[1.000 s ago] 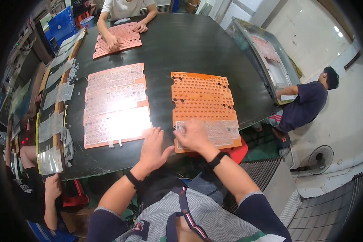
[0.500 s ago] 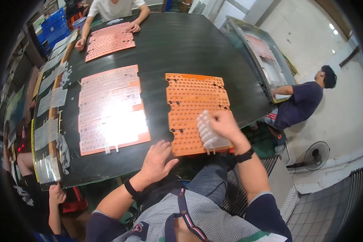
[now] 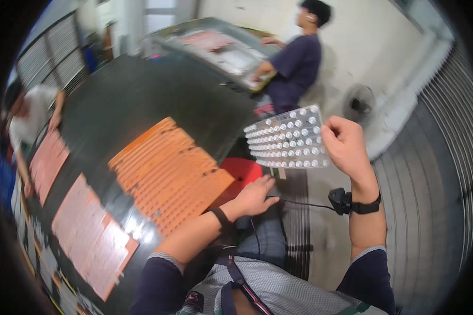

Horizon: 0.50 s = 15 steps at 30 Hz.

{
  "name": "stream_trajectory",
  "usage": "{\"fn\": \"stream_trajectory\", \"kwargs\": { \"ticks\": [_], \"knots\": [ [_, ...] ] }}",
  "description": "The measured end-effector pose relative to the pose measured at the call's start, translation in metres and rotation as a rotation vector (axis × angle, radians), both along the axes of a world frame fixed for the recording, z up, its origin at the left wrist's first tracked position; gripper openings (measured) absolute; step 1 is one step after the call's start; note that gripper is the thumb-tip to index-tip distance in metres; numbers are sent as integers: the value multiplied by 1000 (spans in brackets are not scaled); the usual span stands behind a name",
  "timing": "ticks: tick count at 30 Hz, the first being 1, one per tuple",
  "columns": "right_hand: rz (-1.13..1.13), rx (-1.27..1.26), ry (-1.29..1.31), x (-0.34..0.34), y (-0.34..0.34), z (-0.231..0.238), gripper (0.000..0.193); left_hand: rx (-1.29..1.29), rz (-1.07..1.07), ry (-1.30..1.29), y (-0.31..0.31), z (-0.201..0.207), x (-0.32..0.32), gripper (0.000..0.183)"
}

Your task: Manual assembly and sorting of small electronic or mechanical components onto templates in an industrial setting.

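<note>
My right hand (image 3: 347, 147) grips the edge of a clear sheet dotted with rows of round white knobs (image 3: 286, 139). The sheet is raised off the table, to the right of its edge. Over my lap, my left hand (image 3: 255, 197) is open with its fingers apart and holds nothing. Its forearm passes in front of the near corner of an orange board full of round holes (image 3: 168, 168) lying on the table. A pink board covered with clear sheets (image 3: 89, 231) lies left of the orange one, with glare beside it.
The dark table (image 3: 121, 94) carries another pink board (image 3: 48, 163) by a person in white (image 3: 34, 110). Beyond its far side a person in dark blue (image 3: 299, 63) reaches over a framed tray (image 3: 213, 50). A red stool (image 3: 239, 173) and a fan (image 3: 358, 102) stand to the right.
My view has swung right. My right hand has lifted the knobbed sheet off the orange board and carried it past the table edge. My left hand has moved from the table edge to over my lap.
</note>
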State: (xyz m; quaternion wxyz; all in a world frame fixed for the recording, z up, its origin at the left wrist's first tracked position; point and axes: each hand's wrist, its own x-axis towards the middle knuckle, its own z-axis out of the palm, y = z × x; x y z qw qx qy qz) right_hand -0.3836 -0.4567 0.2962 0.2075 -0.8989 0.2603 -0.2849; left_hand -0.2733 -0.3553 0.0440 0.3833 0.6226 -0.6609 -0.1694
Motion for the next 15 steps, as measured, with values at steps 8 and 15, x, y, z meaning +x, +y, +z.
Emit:
{"fn": "stream_trajectory", "kwargs": {
  "ticks": [8,15],
  "knots": [
    [-745,598,-442,-287,13,-98,12,-312,-341,-254,-74,-11,-133,52],
    [-1215,946,-629,-482,151,-244,10,146,-1131,-491,-58,-18,-224,52]
  ]
}}
